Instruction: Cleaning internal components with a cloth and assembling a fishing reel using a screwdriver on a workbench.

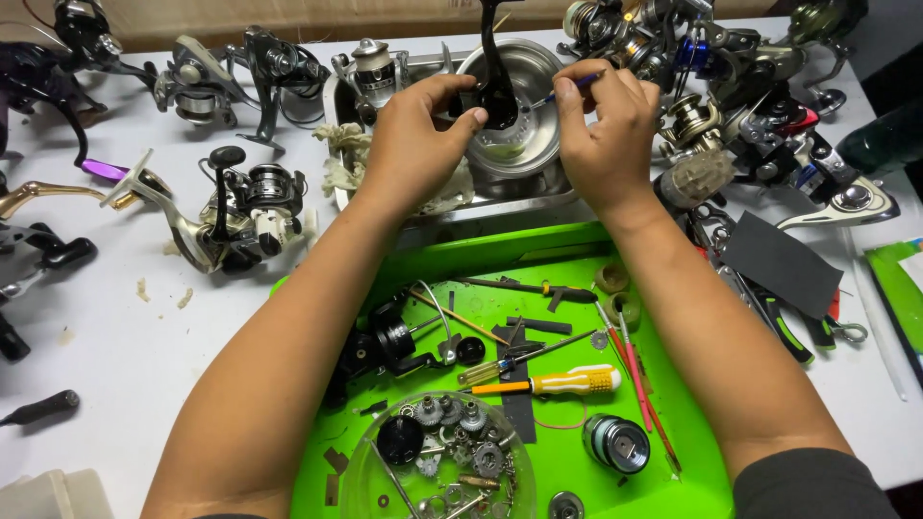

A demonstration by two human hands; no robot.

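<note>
My left hand (411,135) grips a black fishing reel body (492,91), holding it upright over a round steel bowl (535,144) that sits in a metal tray (452,213). My right hand (608,130) pinches a thin blue-handled brush (569,89), its tip pointed at the reel body. Both forearms reach over a bright green work mat (673,452).
On the mat lie a yellow-handled screwdriver (562,383), red sticks, a dark spool (615,442), black reel parts (385,344) and a clear dish of gears (437,461). Several reels crowd the white table left (240,207) and right (760,106). Pliers (788,322) lie at right.
</note>
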